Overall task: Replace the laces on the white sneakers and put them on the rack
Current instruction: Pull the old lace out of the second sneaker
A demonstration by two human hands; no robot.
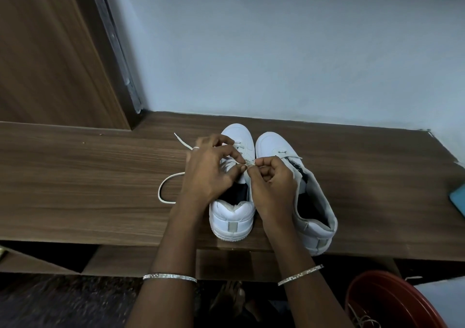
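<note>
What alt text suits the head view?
The left hand and right hand pinch a white lace between them above a pair of white sneakers standing side by side on a wooden surface. The lace loops off to the left.

The lace (158,191) passes out of sight beneath the left hand (208,171).

A wooden top against a pale wall

The plain bluish-white wall (276,38) fills the far side, in soft and even light. At the far left stands a brown wooden panel (45,50) with a dark grey strip (113,43) along its edge. The wood-grain top (88,189) runs from left to right. Below its near edge are dark compartments (50,254), a dark speckled floor (63,302) and, near right, a red tub (377,300).
</note>
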